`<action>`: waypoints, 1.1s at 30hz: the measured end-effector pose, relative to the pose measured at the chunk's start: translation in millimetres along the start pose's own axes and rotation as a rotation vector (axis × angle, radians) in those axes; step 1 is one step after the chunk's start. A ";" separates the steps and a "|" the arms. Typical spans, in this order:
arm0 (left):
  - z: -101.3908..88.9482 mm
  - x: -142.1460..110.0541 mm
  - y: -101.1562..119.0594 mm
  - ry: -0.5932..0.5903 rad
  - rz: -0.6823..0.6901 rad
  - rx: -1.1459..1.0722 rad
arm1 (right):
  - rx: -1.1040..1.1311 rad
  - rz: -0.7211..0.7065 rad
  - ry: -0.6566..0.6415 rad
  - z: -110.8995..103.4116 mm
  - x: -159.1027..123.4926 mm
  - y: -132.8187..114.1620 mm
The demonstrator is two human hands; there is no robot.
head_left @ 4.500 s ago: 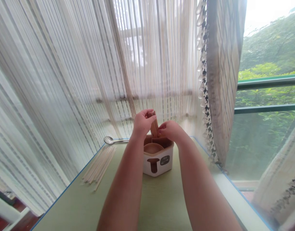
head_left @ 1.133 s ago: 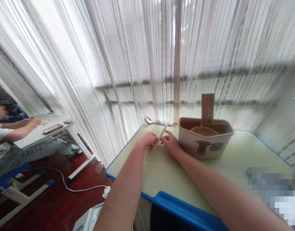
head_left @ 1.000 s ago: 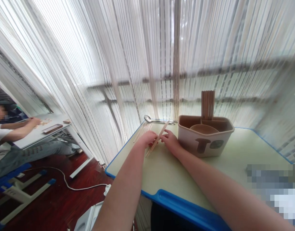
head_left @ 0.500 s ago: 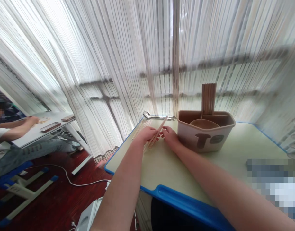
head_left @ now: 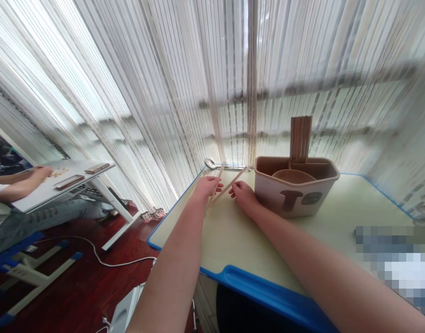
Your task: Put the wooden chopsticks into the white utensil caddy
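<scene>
The left hand (head_left: 209, 185) has its fingers closed on a pale, slender wooden stick (head_left: 221, 170), keeping it angled above the light-green bench (head_left: 247, 240). The curled fingers of the right hand (head_left: 244, 194) meet a second pale stick (head_left: 239, 175); whether they clamp it, I cannot tell. Brown wooden chopsticks (head_left: 300, 138) stand upright, likely because the rear compartment of the white-and-brown plastic holder (head_left: 273, 196) props them together.
</scene>
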State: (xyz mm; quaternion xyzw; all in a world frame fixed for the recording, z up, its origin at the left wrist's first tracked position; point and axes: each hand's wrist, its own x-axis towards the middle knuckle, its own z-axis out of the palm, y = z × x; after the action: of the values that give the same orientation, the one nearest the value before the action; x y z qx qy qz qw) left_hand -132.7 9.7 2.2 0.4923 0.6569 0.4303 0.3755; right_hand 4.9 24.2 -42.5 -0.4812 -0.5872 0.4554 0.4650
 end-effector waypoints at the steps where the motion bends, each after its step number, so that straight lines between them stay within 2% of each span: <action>1: -0.4 1.1 -1.6 0.014 0.011 0.068 | -0.007 -0.015 0.002 0.1 -1.0 -0.8; 5: -2.8 5.8 -9.1 0.125 0.083 0.566 | 0.058 -0.048 0.071 2.8 -8.1 -5.3; 7: -3.9 7.5 -10.9 0.168 0.105 0.727 | 0.110 -0.034 0.120 5.0 -13.1 -8.5; 15: -5.3 -0.4 -2.2 0.155 0.074 0.791 | 0.067 -0.233 0.100 4.8 -28.6 -18.0; 19: -5.4 -5.2 2.3 0.196 0.073 0.732 | 0.029 -0.248 0.135 0.9 -26.8 -13.8; 22: -4.2 -5.9 5.8 0.205 0.144 0.570 | -0.030 -0.270 0.137 -3.0 -30.4 -28.2; 24: -3.3 -6.2 8.8 0.186 0.174 0.359 | -0.122 -0.359 0.093 -8.7 -38.8 -55.5; 28: -1.2 -7.4 13.2 0.211 0.159 0.049 | -0.365 -0.679 0.047 -36.6 -63.6 -133.7; 31: 5.8 -11.7 17.0 0.202 0.245 -0.114 | -0.406 -0.736 -0.056 -70.8 -72.6 -174.3; 33: 15.3 -18.7 24.0 0.089 0.366 -0.233 | -0.474 -0.711 -0.110 -94.1 -69.8 -183.4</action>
State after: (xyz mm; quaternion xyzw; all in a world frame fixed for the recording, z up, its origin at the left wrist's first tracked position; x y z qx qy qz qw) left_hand -106.5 -1.9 20.7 0.5369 0.5184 0.5857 0.3161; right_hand 78.9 -58.9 144.5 -0.3176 -0.8286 0.1445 0.4377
